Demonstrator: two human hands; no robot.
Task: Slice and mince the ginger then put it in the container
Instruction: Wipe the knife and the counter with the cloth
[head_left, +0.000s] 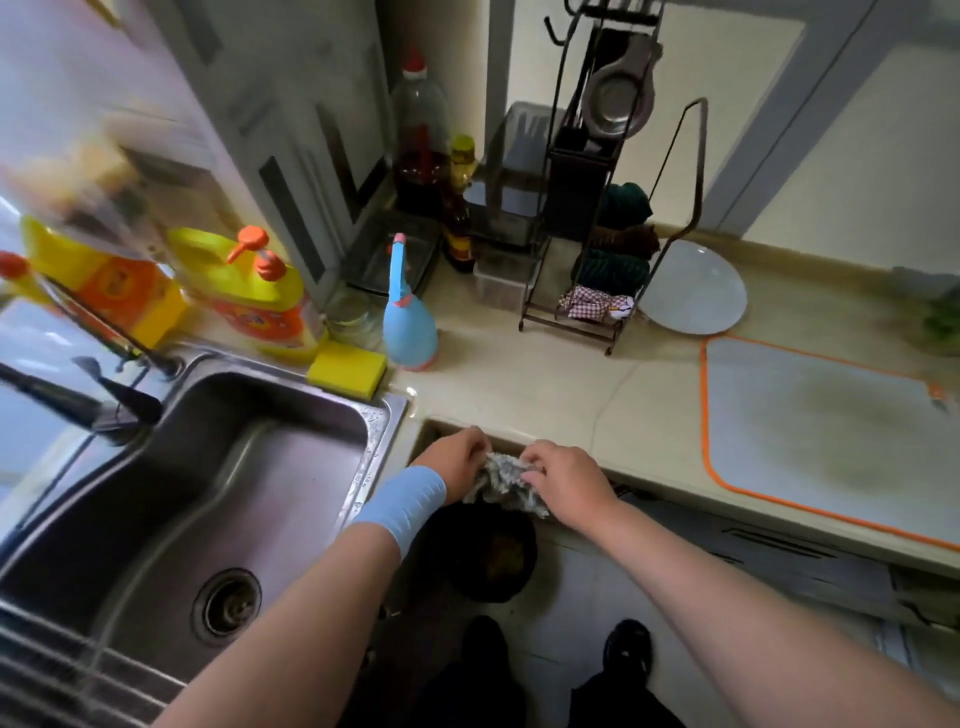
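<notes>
Left hand (460, 457), fingers curled, pinches crumpled grey cloth (501, 480) at counter (545, 384) edge; right hand (558, 475) grips same cloth. Orange-rimmed cutting board (831, 431) lies right, stained. Ginger's whereabouts: cannot tell.

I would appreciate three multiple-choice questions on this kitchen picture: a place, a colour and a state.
1. What colour borders the cutting mat? A. green B. black C. orange
2. Where is the yellow sponge? A. by the back corner of the sink B. on the mat C. on the floor
3. What are the left hand and right hand doing? A. resting open on the mat B. both gripping the grey cloth C. holding a knife

Answers: 1 C, an orange edge runs round it. 2 A, it lies at the rim beside the blue bottle. 3 B, both sets of fingers curl into the cloth.
</notes>
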